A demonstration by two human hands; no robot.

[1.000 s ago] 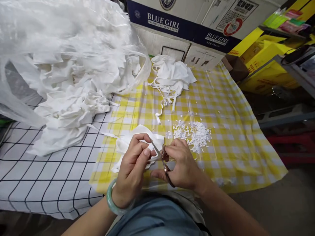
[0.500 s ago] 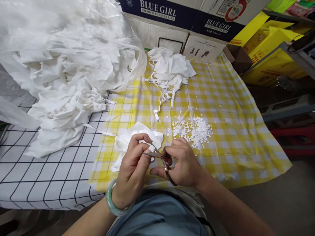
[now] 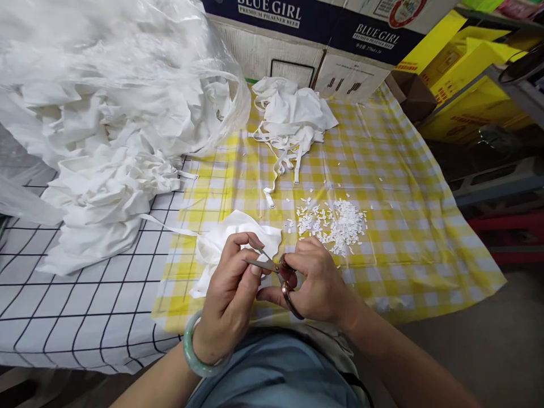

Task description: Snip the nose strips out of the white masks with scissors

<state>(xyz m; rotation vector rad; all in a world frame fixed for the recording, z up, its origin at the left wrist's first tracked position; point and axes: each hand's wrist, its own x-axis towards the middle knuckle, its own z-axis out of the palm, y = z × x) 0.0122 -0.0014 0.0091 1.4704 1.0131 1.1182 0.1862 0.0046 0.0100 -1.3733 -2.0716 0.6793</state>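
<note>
My right hand (image 3: 321, 277) has its thumb and fingers in the handles of a small pair of scissors (image 3: 275, 267). The scissors' blades are apart and point left towards the fingertips of my left hand (image 3: 232, 294). My left hand is closed in a pinch beside the blades, on an edge of a white cloth piece (image 3: 238, 226); the exact grip is partly hidden by the fingers. The cloth spreads out behind my left hand on the yellow checked tablecloth (image 3: 403, 249), with a thin strap running left from it. Small white clippings (image 3: 346, 224) lie heaped beyond my right hand.
A clear plastic bag (image 3: 204, 73) full of white cloth items stands at the left, some spilling out in a pile (image 3: 102, 198). More strapped white pieces (image 3: 297, 113) lie at the back before a beer carton (image 3: 280, 37). Yellow boxes (image 3: 480, 90) stand at the right.
The scissors stay apart at my left fingertips, and both hands have hardly moved. A small white bit seen between the blades before is less visible now. The view has shifted slightly.
</note>
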